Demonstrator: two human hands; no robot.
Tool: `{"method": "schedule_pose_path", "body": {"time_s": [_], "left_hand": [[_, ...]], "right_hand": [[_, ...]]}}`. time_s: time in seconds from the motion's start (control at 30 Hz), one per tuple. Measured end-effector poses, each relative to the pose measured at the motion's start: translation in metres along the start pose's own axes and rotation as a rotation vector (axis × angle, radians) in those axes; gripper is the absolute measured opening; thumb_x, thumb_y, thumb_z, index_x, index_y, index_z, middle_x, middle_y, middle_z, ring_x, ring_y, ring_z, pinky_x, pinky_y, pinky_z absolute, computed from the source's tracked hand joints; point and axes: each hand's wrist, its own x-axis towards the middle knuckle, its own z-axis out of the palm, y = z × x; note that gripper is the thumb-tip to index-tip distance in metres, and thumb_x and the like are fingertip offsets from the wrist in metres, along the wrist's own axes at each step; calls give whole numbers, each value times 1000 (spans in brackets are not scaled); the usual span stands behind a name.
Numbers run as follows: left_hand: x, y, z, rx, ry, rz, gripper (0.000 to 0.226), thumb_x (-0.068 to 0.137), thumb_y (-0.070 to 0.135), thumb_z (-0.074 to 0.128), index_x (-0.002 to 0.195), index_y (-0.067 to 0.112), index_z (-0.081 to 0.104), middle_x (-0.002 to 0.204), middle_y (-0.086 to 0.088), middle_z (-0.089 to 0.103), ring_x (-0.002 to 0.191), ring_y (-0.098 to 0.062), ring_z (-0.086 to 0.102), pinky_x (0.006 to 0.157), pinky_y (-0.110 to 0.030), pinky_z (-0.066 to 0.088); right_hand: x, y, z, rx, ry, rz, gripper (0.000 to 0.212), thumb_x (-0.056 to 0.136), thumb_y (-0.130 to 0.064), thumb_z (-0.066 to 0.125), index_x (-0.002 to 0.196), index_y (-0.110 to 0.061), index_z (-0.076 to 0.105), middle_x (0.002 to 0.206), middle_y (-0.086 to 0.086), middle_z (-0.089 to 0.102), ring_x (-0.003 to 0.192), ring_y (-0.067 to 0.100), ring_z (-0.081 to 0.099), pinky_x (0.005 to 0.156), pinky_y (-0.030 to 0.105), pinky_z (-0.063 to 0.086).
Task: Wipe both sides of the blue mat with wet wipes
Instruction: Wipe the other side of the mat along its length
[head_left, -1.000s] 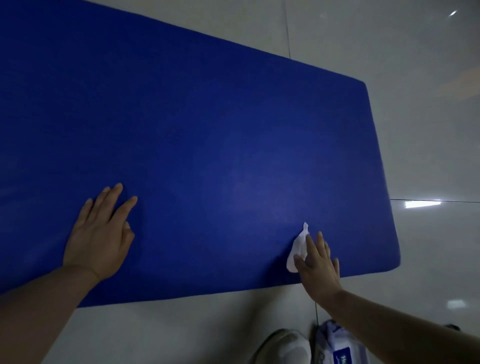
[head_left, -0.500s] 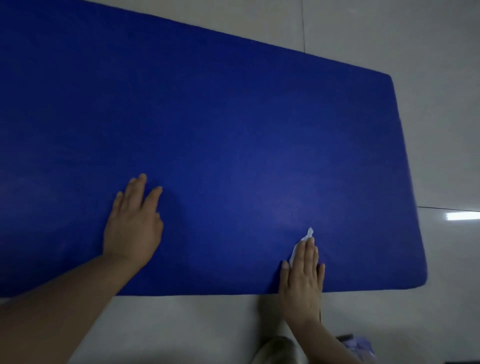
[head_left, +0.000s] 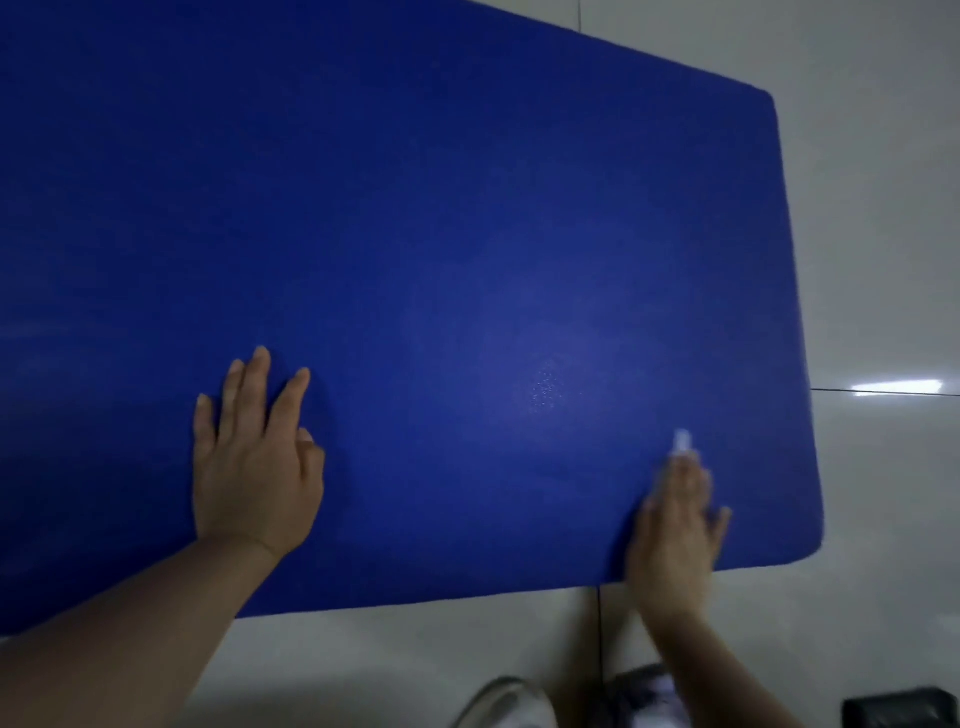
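Both forearms are bare, with no sleeves, watch or rings in sight. The left hand (head_left: 257, 467) shows sharply, its fingers plainly outlined. The right hand (head_left: 675, 525) is smeared by motion blur, its outline soft. Below the right forearm, a light grey shoe (head_left: 501, 704) with a rounded toe shows.

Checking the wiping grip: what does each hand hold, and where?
Right hand presses a wet wipe flat under its fingers; only its tip shows. Left hand holds nothing, flat on the mat.

Single head-worn wide-angle view, close above, facing forward and down over the blue mat (head_left: 467, 260) on the floor (head_left: 883, 234).
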Motion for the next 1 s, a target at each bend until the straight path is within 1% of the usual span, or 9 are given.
{"method": "schedule_pose_path", "body": {"time_s": [0.07,0.13,0.2,0.3,0.37,0.57,0.77,0.93,1.0], "left_hand": [[0,0,0,0,2,-1,58,88,25,25,141,9,41,157,-17,22,145,-33,16,116,-51,8],[1,1,-1,-9,5,-1,58,88,25,26,141,7,41,156,-18,22,145,-34,17,115,-54,9],[1,2,-2,-23,9,-3,58,88,26,25,140,6,42,156,-19,23,144,-36,18,115,-56,11],[1,1,-2,-16,9,3,58,87,25,28,140,4,43,156,-20,23,144,-37,18,114,-57,11],[1,1,-2,-16,3,2,58,87,23,30,140,4,43,156,-19,22,144,-37,17,115,-57,10],[1,3,0,7,6,-7,57,86,21,31,140,4,41,156,-19,21,144,-36,16,115,-56,9],[1,3,1,19,13,-8,58,86,21,31,140,4,40,156,-20,20,145,-36,15,115,-57,9],[2,2,2,20,6,-6,58,86,21,31,140,3,39,155,-21,20,144,-37,15,114,-58,9],[2,1,3,28,-1,2,58,86,22,31,140,4,38,156,-20,19,145,-37,15,114,-58,10]], "right_hand": [[16,22,-5,14,37,259,51,100,-32,12,146,-22,-7,159,3,6,146,21,2,118,47,0],[15,11,-4,5,65,262,52,100,-31,14,146,-22,-10,160,2,4,146,22,3,118,45,0],[0,-21,0,35,38,65,61,97,-23,22,150,-25,-7,159,-5,3,144,14,4,117,43,3],[-39,-61,13,-71,-101,-469,63,91,-28,31,151,-18,13,158,-4,10,143,12,13,117,40,11],[-34,-53,13,-128,-126,-587,62,91,-30,30,150,-17,17,159,-5,9,143,14,16,115,41,11],[11,5,1,-92,-17,-47,58,96,-37,9,149,-12,9,157,1,9,145,19,7,118,45,4],[-43,-55,18,-110,-105,-598,62,90,-28,31,150,-15,21,158,-2,15,143,15,19,115,43,14],[31,-12,1,-93,-7,-40,57,97,-32,11,150,-12,9,158,2,9,145,19,9,117,48,8],[34,-34,-2,-63,-3,-132,57,95,-26,13,151,-13,5,159,2,6,145,19,7,117,45,6]]}}
